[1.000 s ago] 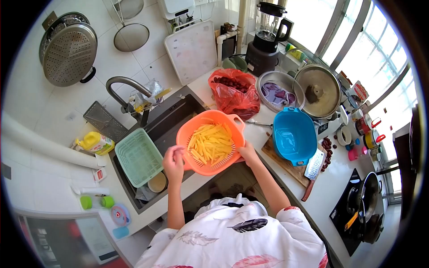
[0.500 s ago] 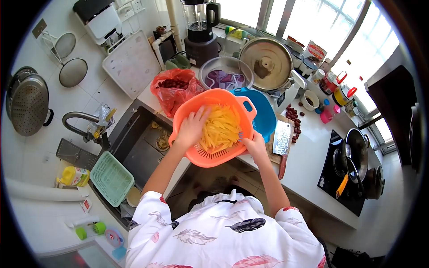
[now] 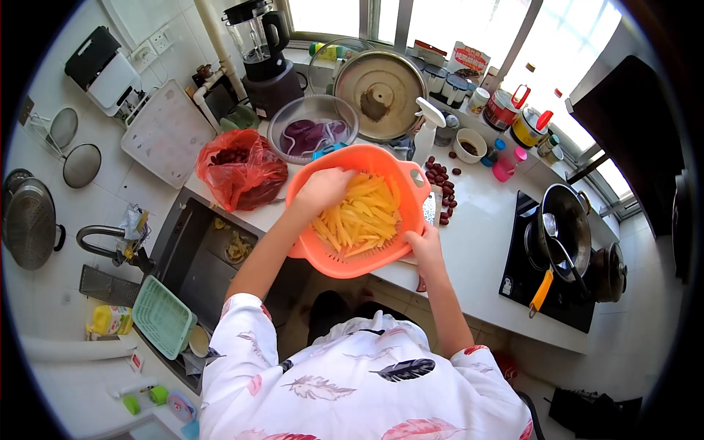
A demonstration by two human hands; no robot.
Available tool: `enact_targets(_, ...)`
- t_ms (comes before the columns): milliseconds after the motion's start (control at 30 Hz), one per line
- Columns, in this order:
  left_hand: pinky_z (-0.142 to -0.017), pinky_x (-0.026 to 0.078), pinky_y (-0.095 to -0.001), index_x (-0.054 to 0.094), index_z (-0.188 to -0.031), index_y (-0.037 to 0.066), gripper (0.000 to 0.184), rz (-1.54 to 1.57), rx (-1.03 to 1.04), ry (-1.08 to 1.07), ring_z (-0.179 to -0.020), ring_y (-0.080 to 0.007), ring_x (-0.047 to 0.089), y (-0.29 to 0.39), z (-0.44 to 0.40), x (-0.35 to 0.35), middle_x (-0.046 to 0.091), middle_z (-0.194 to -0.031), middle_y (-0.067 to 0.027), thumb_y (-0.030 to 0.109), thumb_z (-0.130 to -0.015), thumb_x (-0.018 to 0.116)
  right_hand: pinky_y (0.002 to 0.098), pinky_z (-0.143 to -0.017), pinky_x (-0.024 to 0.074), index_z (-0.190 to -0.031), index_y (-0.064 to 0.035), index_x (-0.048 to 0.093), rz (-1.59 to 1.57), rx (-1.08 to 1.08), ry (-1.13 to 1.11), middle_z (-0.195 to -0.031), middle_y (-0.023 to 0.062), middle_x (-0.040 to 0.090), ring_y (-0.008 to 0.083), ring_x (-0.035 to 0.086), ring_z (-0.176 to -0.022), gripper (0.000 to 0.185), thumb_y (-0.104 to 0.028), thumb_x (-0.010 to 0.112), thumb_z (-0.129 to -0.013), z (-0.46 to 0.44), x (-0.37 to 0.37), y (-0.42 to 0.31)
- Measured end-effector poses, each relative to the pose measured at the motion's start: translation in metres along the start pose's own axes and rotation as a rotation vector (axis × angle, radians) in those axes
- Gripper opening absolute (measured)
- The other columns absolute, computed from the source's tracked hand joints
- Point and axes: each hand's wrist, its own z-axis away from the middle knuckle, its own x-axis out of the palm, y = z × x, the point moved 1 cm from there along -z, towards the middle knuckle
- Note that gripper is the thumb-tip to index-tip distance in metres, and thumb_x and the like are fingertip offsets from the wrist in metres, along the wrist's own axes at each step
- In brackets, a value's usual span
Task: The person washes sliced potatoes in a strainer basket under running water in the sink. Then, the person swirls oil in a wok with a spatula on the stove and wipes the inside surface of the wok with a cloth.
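An orange plastic colander [image 3: 352, 264] heaped with yellow potato strips [image 3: 363, 213] is held up before my body, above the counter's front edge. My right hand [image 3: 427, 248] grips its right rim below the handle hole, thumb on the inside. Over the left rim, my left hand [image 3: 326, 189] reaches in with curled fingers pressed into the strips; its fingertips are partly hidden. Behind the colander only a sliver of a blue basin [image 3: 330, 150] shows. The cleaver [image 3: 433, 207] on the cutting board is mostly covered by the colander and my right hand.
A red plastic bag [image 3: 249, 180] of dates and a bowl [image 3: 282, 147] with something purple stand behind. Loose dates [image 3: 442, 183] lie by a white spray bottle [image 3: 425, 136]. The sink [image 3: 191, 249] is at left, a wok [image 3: 568, 227] on the stove at right.
The colander has shifted slightly right over the blue basin and cleaver, covering more of them. My left hand's fingers, spread on the strips before, are now curled in. The view has turned.
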Motion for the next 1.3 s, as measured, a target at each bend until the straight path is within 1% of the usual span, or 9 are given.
enact_targets(233, -0.080, 0.042, -0.0338, 0.050, -0.106, 0.005, 0.034, -0.268, 0.005, -0.192, -0.094, -0.0262, 0.052, 0.038, -0.016, -0.033, 0.053, -0.095, -0.0123, 0.007, -0.072, 0.049, 0.0254, -0.065, 0.0476, -0.098, 0.0068, 0.051, -0.235, 0.016, 0.060, -0.087, 0.0103, 0.057, 0.0149, 0.057, -0.074, 0.032, 0.001, 0.044, -0.067, -0.001, -0.036, -0.003)
enact_targets(300, -0.081, 0.042, -0.0320, 0.050, -0.107, 0.003, 0.036, -0.204, 0.367, 0.223, -0.098, -0.0242, 0.049, 0.056, -0.025, -0.041, 0.051, -0.101, -0.0110, 0.004, -0.071, 0.048, 0.0302, -0.052, 0.0534, -0.098, 0.0078, 0.047, -0.180, 0.020, 0.070, -0.083, 0.0115, 0.055, 0.0188, 0.059, -0.066, 0.030, 0.002, 0.045, -0.068, 0.000, -0.040, -0.007)
enact_targets(433, -0.081, 0.042, -0.0309, 0.047, -0.110, 0.001, 0.039, -0.272, 0.655, 0.103, -0.103, -0.0228, 0.046, 0.058, -0.059, -0.015, 0.048, -0.105, -0.0102, 0.002, -0.071, 0.047, 0.0289, -0.050, 0.0524, -0.097, 0.0078, 0.047, -0.159, 0.017, 0.135, -0.082, 0.0109, 0.056, 0.0176, 0.059, -0.064, 0.030, 0.001, 0.045, -0.068, 0.009, -0.036, -0.020)
enact_targets(700, -0.082, 0.041, -0.0348, 0.044, -0.114, 0.005, 0.044, -0.139, 0.436, -0.327, -0.103, -0.0262, 0.046, 0.060, -0.060, -0.034, 0.049, -0.107, -0.0121, 0.003, -0.071, 0.050, 0.0280, -0.062, 0.0504, -0.102, 0.0072, 0.049, -0.234, 0.026, 0.269, -0.092, 0.0115, 0.056, 0.0162, 0.057, -0.076, 0.033, 0.001, 0.046, -0.070, 0.024, -0.037, -0.009)
enact_targets(800, -0.084, 0.040, -0.0341, 0.043, -0.116, 0.007, 0.043, 0.035, 0.782, 0.183, -0.099, -0.0283, 0.048, 0.044, -0.033, -0.066, 0.051, -0.104, -0.0141, 0.002, -0.073, 0.048, 0.0279, -0.066, 0.0491, -0.103, 0.0065, 0.048, -0.334, 0.116, 0.276, -0.093, 0.0115, 0.056, 0.0158, 0.057, -0.077, 0.032, -0.001, 0.047, -0.072, 0.030, -0.029, -0.022)
enact_targets(900, -0.086, 0.038, -0.0365, 0.045, -0.114, 0.004, 0.040, 0.383, 0.440, 0.001, -0.102, -0.0298, 0.046, 0.014, 0.000, -0.083, 0.051, -0.107, -0.0133, 0.003, -0.074, 0.048, 0.0277, -0.068, 0.0483, -0.104, 0.0059, 0.047, -0.255, -0.022, 0.309, -0.092, 0.0112, 0.057, 0.0161, 0.057, -0.079, 0.032, -0.002, 0.047, -0.074, 0.008, -0.027, -0.002)
enact_targets(1100, -0.092, 0.032, -0.0357, 0.036, -0.120, -0.003, 0.041, 0.648, -0.307, 0.437, -0.107, -0.0309, 0.042, -0.060, 0.044, -0.001, 0.043, -0.116, -0.0184, 0.023, -0.088, 0.036, 0.0283, -0.072, 0.0463, -0.102, 0.0049, 0.050, -0.110, 0.057, 0.245, -0.091, 0.0101, 0.058, 0.0163, 0.058, -0.080, 0.031, -0.003, 0.047, -0.072, -0.037, -0.005, -0.001)
enact_targets(1200, -0.094, 0.030, -0.0370, 0.035, -0.121, -0.002, 0.042, 0.794, -0.300, 0.299, -0.110, -0.0320, 0.038, -0.069, 0.062, 0.029, 0.039, -0.120, -0.0189, 0.022, -0.087, 0.040, 0.0299, -0.068, 0.0475, -0.103, 0.0050, 0.050, -0.016, 0.044, 0.182, -0.089, 0.0123, 0.059, 0.0177, 0.059, -0.079, 0.032, -0.004, 0.046, -0.072, -0.061, 0.010, 0.011)
enact_targets(1300, -0.095, 0.028, -0.0386, 0.039, -0.118, -0.002, 0.038, 0.493, -0.466, 0.509, -0.113, -0.0320, 0.034, -0.057, 0.076, 0.048, 0.037, -0.121, -0.0185, 0.017, -0.085, 0.043, 0.0354, -0.064, 0.0483, -0.107, 0.0067, 0.044, 0.353, -0.145, 0.234, -0.083, 0.0208, 0.059, 0.0270, 0.061, -0.077, 0.035, -0.009, 0.046, -0.075, -0.080, 0.022, 0.026)
